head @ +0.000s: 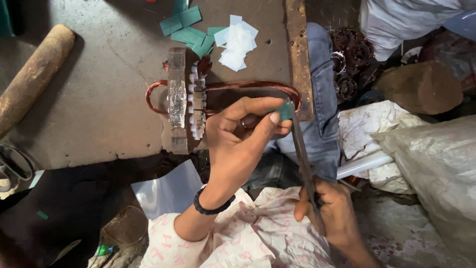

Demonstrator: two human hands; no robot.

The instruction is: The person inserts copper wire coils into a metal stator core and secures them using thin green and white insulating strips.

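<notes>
Lying at the upper left of the frame, a thick wooden roller (32, 77) rests aslant on the grey desk (99, 104). Right of it, near the centre, a coil of copper wire (258, 87) is looped around a clear plastic block (177, 99) and a white toothed former (198, 106), both standing on the desk. Above them, at the top centre, green paper pieces (186, 27) and white paper pieces (238, 42) lie scattered, touching each other. A grey sheet (168, 191) lies below the desk edge.

The left hand (240, 144), wearing a black wristband (213, 206), covers part of the coil; its fingers (270, 121) are pinched together on a small green slip (286, 110) at centre frame. Touching that slip are the blades of scissors (303, 161), which run down to the right hand (332, 211) at lower centre right, its fingers closed around the handles. Behind the blades sits a jeans-clad knee (322, 99). Farther right are dark motor parts (349, 59), crumpled white paper (369, 129) and a plastic sack (441, 164).
</notes>
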